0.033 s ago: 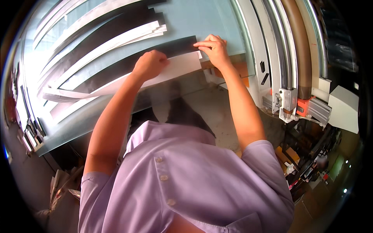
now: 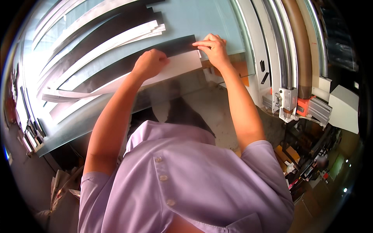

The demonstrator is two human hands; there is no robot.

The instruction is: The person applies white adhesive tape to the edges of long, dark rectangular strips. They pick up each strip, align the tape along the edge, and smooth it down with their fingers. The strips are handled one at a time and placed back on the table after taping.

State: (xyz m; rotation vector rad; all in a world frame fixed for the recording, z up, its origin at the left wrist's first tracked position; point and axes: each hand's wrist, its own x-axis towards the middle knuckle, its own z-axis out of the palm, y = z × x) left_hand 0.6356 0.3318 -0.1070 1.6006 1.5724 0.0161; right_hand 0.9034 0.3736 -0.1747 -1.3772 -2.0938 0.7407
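Here, a dark strip (image 2: 178, 45) and a white strip (image 2: 186, 62) are laid alongside on a glass table (image 2: 194, 19).
The left hand (image 2: 150, 63) is curled over them, the right hand (image 2: 213, 47) bunched at the dark strip's right end; whether anything is gripped cannot be told.

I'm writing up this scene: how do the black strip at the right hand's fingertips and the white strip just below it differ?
The black strip is dark; the white strip is pale. The white strip lies lower in the picture than the black strip. At the right end, the white strip reaches slightly farther right than the black strip. Both are long and narrow.
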